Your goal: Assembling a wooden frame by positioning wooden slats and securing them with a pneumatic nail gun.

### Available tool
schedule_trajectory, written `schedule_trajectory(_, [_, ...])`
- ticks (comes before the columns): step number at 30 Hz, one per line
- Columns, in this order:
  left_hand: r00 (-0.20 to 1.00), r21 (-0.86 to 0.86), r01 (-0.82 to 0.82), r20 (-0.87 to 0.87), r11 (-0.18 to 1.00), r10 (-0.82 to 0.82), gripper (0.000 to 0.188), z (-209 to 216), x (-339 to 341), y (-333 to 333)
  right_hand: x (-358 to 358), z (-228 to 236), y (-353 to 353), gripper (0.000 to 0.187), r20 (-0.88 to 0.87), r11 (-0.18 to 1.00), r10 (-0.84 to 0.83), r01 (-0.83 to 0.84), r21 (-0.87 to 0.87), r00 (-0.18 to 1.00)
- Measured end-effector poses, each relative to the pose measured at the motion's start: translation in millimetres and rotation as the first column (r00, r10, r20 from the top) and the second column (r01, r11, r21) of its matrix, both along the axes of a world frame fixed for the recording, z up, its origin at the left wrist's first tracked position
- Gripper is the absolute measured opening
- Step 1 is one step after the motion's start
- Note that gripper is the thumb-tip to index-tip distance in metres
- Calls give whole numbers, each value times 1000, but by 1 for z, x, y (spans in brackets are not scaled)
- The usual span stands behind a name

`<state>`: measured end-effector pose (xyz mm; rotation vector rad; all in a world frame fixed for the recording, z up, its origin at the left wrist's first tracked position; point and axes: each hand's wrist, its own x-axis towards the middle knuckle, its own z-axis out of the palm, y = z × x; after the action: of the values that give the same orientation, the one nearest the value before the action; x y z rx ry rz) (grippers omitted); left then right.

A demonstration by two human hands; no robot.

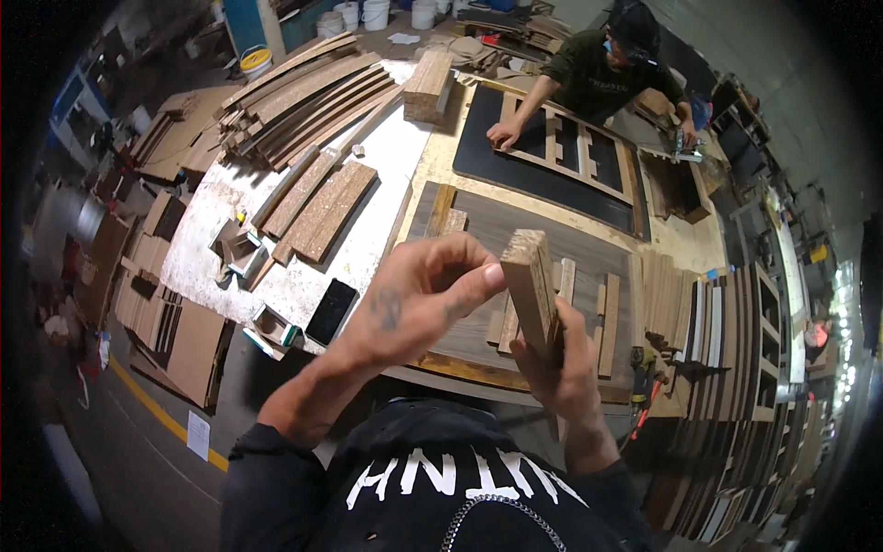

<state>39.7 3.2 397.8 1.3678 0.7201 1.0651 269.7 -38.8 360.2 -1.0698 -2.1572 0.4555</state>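
Head view — right hand gripping rough-ended, oblong wooden bar; left hand curled beside it — grip unclear.

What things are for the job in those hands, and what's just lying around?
Probably for the job: wooden strip, gripped by the right hand; left hand, beside it; wood-grain panel below.

Probably just lying around: black smartphone; yellow-rimmed bucket; paper sheet.

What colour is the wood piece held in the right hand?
The wood piece is brown, with a paler, rough-looking end; best seen in the head view.
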Motion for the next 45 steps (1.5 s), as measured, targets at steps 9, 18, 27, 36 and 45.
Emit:
schedule_trajectory(9, [793,885,-252,-43,392,608,15,-28,24,-3,6,14,-4,60,-537,640,-70,-375,-671,841])
schedule_trajectory(18, [853,93,-479,285,873,437,6,-32,45,-25,-12,8,-15,65,-523,716,-106,-300,-630,845])
schedule_trajectory(27, [672,709,-626,279,325,686,8,-41,41,-22,-29,8,-21,57,-642,722,-115,-380,-578,758])
schedule_trajectory(36, [675,345,-737,416,581,609,7,-51,58,-32,-36,5,-15,61,-613,764,-70,-352,-540,787])
schedule_trajectory(45, [775,817,-415,87,401,626,15,-22,12,-6,-33,5,-11,50,-679,732,-91,-413,-542,729])
